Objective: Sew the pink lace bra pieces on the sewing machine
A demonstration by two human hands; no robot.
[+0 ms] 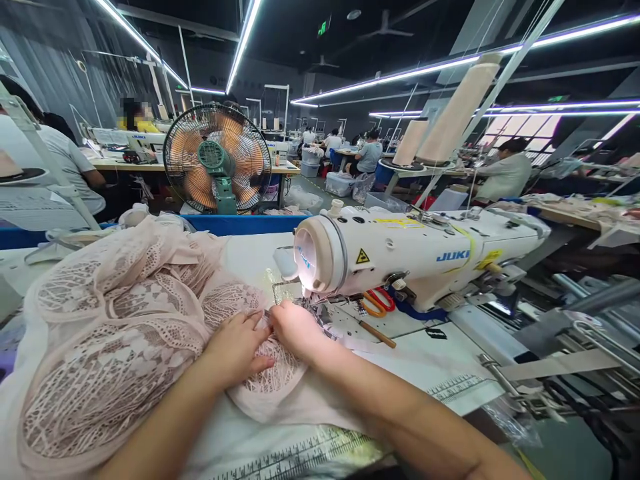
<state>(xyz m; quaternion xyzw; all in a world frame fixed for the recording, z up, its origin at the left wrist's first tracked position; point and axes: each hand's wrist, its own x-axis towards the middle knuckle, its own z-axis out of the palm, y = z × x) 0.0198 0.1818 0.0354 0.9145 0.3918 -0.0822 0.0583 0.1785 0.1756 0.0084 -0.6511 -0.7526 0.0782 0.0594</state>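
Observation:
A pale pink lace bra (275, 373) lies on the sewing table in front of the needle area of a white sewing machine (380, 250). My left hand (235, 350) rests on one lace cup, fingers stretched over the fabric and thumb apart. Close beside it, my right hand (297, 327) is closed, pinching the bra's edge next to the presser foot. The fingertips of my right hand and the needle are partly hidden. More pink lace bras (125, 333) are heaped to the left of my hands.
Orange-and-red-handled scissors (377, 303) and a wooden-handled tool (377, 333) lie under the machine arm. A printed ruler (300, 460) runs along the table's front. Thread cones (460, 113) stand behind the machine. Beyond the table is a large fan (217, 159); other people sit at machines.

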